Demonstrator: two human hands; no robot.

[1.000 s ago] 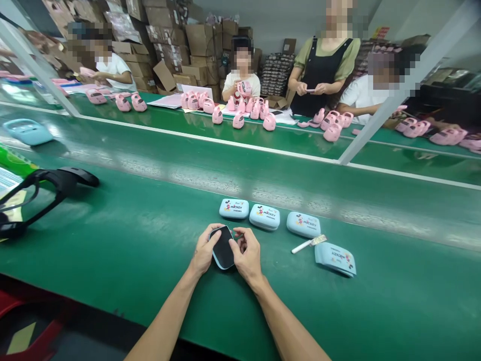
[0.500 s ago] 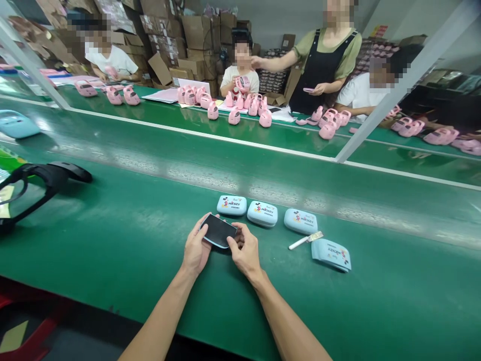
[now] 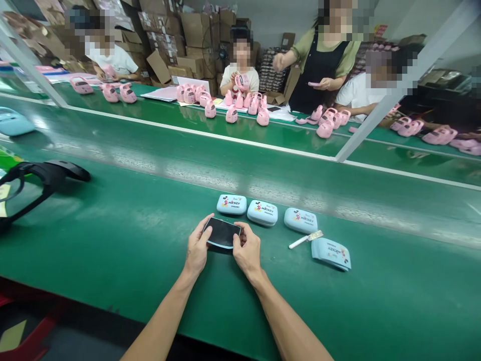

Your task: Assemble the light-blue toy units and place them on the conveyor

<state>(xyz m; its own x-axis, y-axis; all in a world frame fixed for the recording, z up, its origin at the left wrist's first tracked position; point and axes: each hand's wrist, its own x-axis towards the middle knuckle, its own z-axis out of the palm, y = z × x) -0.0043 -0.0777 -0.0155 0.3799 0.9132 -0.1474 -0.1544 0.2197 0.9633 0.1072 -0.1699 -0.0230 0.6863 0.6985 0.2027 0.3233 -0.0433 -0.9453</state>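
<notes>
Both my hands grip a small light-blue case [image 3: 221, 233], turned so its black face points up, just above the green belt [image 3: 112, 235]. My left hand [image 3: 197, 249] pinches its left end and my right hand [image 3: 247, 249] pinches its right end. Just behind it a row of three light-blue cases with cartoon prints [image 3: 231, 204] [image 3: 262, 212] [image 3: 300, 220] lies on the belt. To the right lie a white stick tool [image 3: 305, 239] and a small stack of light-blue printed stickers [image 3: 331, 252].
A black headset-like frame [image 3: 37, 183] lies at the left. Beyond a moving conveyor strip [image 3: 263, 173], several people work at a far bench covered with pink toy-like devices [image 3: 231, 114]. Cardboard boxes are stacked at the back. A slanted metal post [image 3: 387, 95] rises at the right.
The case has turned from standing lengthwise to lying crosswise between my hands, black face up. My view has shifted slightly. A person at the far bench moved an arm.
</notes>
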